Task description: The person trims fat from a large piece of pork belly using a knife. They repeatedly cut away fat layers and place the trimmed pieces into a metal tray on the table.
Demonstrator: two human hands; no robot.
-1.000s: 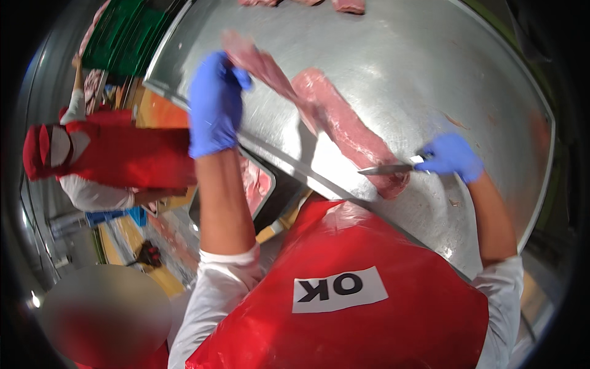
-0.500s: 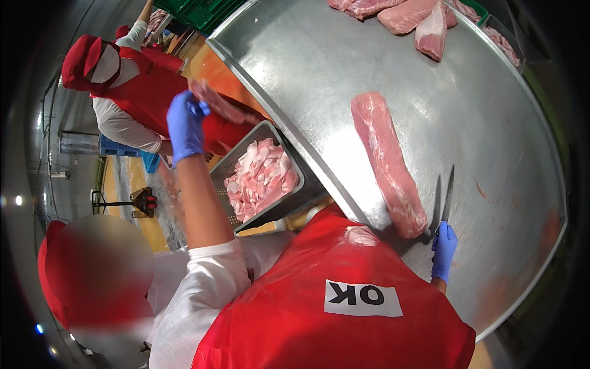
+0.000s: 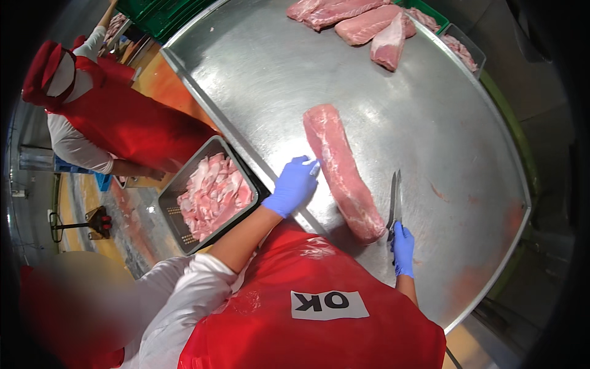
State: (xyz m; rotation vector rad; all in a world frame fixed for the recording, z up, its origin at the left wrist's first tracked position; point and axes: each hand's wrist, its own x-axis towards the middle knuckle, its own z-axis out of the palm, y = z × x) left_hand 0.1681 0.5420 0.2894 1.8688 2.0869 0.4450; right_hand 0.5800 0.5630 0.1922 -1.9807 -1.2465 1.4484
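Observation:
A long pink pork loin [image 3: 344, 175] lies on the metal table, its near end close to my apron. My left hand [image 3: 295, 186], in a blue glove, is over the table's raised edge, fingers stretched toward the loin's left side. Nothing shows in that hand, and whether its fingertips touch the meat I cannot tell. On the loin's other side, my right hand [image 3: 403, 249], also gloved in blue, grips a knife [image 3: 398, 195] by its handle. The blade points away from me, just above or on the steel; its dark shadow or reflection runs alongside.
A grey crate [image 3: 165, 212] full of pale meat trimmings [image 3: 215, 194] stands left of the metal table [image 3: 467, 141]. Several more meat pieces [image 3: 362, 24] lie at the table's far end, near a green crate [image 3: 439, 13]. Co-workers in red aprons [image 3: 129, 123] are at the left.
My left hand has come from beyond the crate to the loin, and the meat strip it held is gone from it. My right hand still holds the knife. The whole view has shifted.

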